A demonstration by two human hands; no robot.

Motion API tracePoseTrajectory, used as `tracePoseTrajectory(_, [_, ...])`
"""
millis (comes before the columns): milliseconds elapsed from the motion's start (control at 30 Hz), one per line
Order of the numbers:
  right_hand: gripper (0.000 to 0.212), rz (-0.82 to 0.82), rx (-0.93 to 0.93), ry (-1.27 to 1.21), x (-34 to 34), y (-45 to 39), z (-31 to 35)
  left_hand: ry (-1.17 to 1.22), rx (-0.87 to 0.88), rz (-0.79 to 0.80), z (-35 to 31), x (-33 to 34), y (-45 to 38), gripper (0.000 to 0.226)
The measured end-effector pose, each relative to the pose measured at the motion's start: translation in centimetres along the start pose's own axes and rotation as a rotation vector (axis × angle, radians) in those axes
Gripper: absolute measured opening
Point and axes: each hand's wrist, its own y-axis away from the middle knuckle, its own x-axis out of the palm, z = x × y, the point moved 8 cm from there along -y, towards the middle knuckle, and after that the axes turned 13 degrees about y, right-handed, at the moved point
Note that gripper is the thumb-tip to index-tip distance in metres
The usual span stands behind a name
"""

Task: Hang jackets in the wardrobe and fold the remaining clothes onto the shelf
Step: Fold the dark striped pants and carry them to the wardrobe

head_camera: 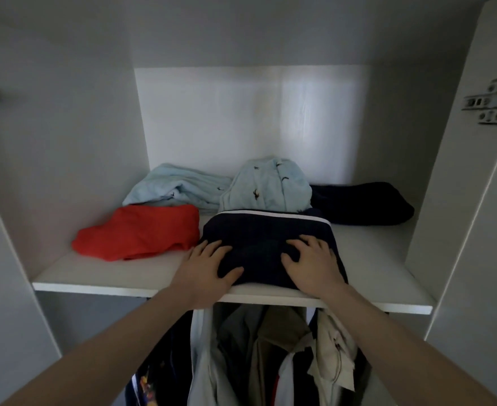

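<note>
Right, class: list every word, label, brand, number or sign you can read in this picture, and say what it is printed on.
None can be read.
light blue shirt: small dark printed figures, not letters.
hanging garment: a coloured print, too blurred to read.
door hinge: no legible stamp.

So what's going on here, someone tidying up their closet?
Yes. A person is putting folded clothes on the wardrobe shelf. Both the left hand and the right hand rest on a folded navy garment with a white stripe at the shelf's front edge. Around it lie a red garment, two pale blue printed pieces and another dark garment. Below the shelf, hanging clothes are already in place.
</note>
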Motion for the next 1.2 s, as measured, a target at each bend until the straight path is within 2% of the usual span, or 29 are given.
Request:
tracePoseTrajectory(100, [0.048,-0.153,-0.014,-0.023,-2.2,2.9,1.4,0.059,0.068,-0.106,-1.0,-1.8,3.2,0.062])
tracePoseTrajectory(167, [0.04,-0.293,-0.065,-0.14,-4.0,6.3,3.0,0.143,0.144,-0.186,-1.7,-3.8,6.8,0.062])
tracePoseTrajectory(233, [0.035,-0.348,-0.149,-0.241,-4.6,9.8,5.1,0.199,0.194,-0.257,-1.4,-5.9,10.8,0.06])
tracePoseTrajectory(367, [0.036,-0.229,-0.259,-0.363,-3.5,17.1,10.6,0.264,0.121,-0.321,2.4,-9.2,20.0,0.046])
tracePoseTrajectory(600, [0.035,-0.067,-0.372,-0.463,-1.6,28.9,20.6,0.159,0.019,-0.462,8.5,-16.0,37.0,0.05])
tracePoseTrajectory(733, [0.037,-0.068,-0.376,-0.523,-1.9,35.2,24.2,0.136,-0.04,-0.693,11.5,-21.6,45.3,0.062])
tracePoseTrajectory(900, [0.037,-0.087,-0.355,-0.539,-3.6,40.6,25.2,0.103,-0.112,-1.047,15.5,-27.6,52.2,0.087])
tracePoseTrajectory(933, [0.037,-0.093,-0.351,-0.536,-4.1,41.3,25.1,0.123,-0.149,-1.055,16.4,-28.1,52.5,0.092])
tracePoseTrajectory(1000, [0.037,-0.114,-0.339,-0.524,-5.2,42.5,24.6,0.292,-0.277,-0.958,18.4,-28.0,51.9,0.098])
tracePoseTrajectory(1033, [0.037,-0.128,-0.336,-0.513,-5.9,43.1,24.3,0.392,-0.342,-0.882,19.2,-27.4,51.3,0.092])
tracePoseTrajectory(1100, [0.037,-0.156,-0.332,-0.495,-7.0,44.0,23.4,0.505,-0.392,-0.793,19.7,-26.4,50.3,0.067])
tracePoseTrajectory(1200, [0.037,-0.205,-0.314,-0.485,-8.6,45.3,21.7,0.523,-0.365,-0.85,18.9,-26.0,50.2,0.045])
